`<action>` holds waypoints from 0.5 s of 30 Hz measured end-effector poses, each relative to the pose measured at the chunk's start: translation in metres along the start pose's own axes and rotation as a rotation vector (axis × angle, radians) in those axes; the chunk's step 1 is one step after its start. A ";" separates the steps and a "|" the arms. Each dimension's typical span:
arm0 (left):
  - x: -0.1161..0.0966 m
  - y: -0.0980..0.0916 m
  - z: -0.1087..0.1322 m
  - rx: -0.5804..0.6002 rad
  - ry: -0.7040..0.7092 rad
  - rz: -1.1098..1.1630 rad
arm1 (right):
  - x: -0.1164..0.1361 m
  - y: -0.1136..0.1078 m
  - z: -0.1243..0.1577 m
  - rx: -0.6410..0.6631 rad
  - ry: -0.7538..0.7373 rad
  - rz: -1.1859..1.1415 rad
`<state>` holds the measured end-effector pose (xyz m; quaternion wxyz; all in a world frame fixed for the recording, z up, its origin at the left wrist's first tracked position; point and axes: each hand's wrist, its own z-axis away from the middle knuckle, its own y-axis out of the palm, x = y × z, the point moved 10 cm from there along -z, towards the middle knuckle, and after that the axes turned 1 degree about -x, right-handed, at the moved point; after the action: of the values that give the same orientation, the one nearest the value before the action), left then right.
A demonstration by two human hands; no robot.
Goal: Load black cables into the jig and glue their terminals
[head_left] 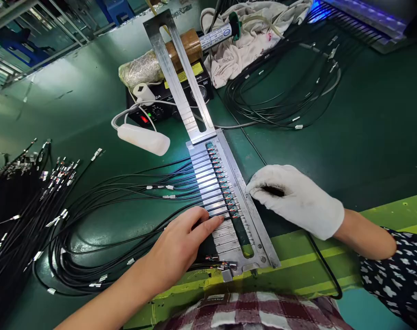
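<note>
left hand (180, 245) is bare, fingers straight and close together, and the tips are pressing a thin black cable (197, 211) down onto the slotted plate of the metal fixture (259, 238). it's a flat press, not a pinch. right hand (297, 199) is wearing a white glove, its fingers are curling with the tips on the fixture's right rail, and i can't tell whether it's gripping anything.

handling: the cable is looking light, limp and slick-jacketed, and the end with the small metal ferrule and reddish tip is probably delicate. better to hold the jacket just behind the ferrule, not the tip.

orientation: the cable end is lying crosswise in its slot with the tip pointing right into the centre channel, and the slack is trailing left to join the loops on the green table (366, 137). neighbouring cables (204, 176) are sitting parallel to it in the further slots. the fixture's long axis is running away from the person, with the hinged bar (175, 68) standing raised at the far end.
</note>
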<state>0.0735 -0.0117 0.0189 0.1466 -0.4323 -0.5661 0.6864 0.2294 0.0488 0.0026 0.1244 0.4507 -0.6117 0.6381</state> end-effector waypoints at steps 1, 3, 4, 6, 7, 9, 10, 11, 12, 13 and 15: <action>0.002 0.000 0.000 -0.010 -0.019 0.038 | 0.000 0.000 0.000 0.000 0.000 -0.003; 0.004 0.000 0.001 -0.038 -0.045 0.093 | 0.001 -0.001 0.000 -0.001 0.001 -0.010; 0.003 0.001 0.003 -0.056 -0.045 0.094 | 0.001 -0.001 0.000 -0.001 0.003 -0.010; -0.002 -0.001 0.009 -0.130 -0.041 -0.007 | 0.001 -0.002 -0.001 0.002 0.005 -0.012; -0.004 -0.003 0.013 -0.174 -0.047 -0.089 | 0.002 -0.002 -0.001 0.005 0.004 -0.015; -0.008 -0.001 0.020 -0.220 -0.065 -0.238 | 0.001 -0.001 -0.002 0.013 0.003 -0.019; -0.010 0.002 0.023 -0.214 -0.064 -0.283 | 0.000 -0.001 -0.002 0.014 0.003 -0.015; -0.012 0.006 0.026 -0.197 -0.052 -0.302 | -0.001 0.000 -0.003 0.013 0.005 -0.007; -0.014 0.010 0.027 -0.176 -0.037 -0.298 | -0.002 0.000 -0.003 0.012 0.009 0.002; -0.014 0.013 0.028 -0.163 -0.028 -0.279 | -0.003 0.001 -0.002 0.011 0.013 0.012; -0.011 0.012 0.029 -0.151 -0.042 -0.186 | -0.003 0.001 -0.001 0.000 0.014 0.027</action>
<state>0.0613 -0.0416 0.0119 0.1649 -0.3734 -0.6566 0.6342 0.2301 0.0510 0.0002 0.1203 0.4380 -0.6168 0.6428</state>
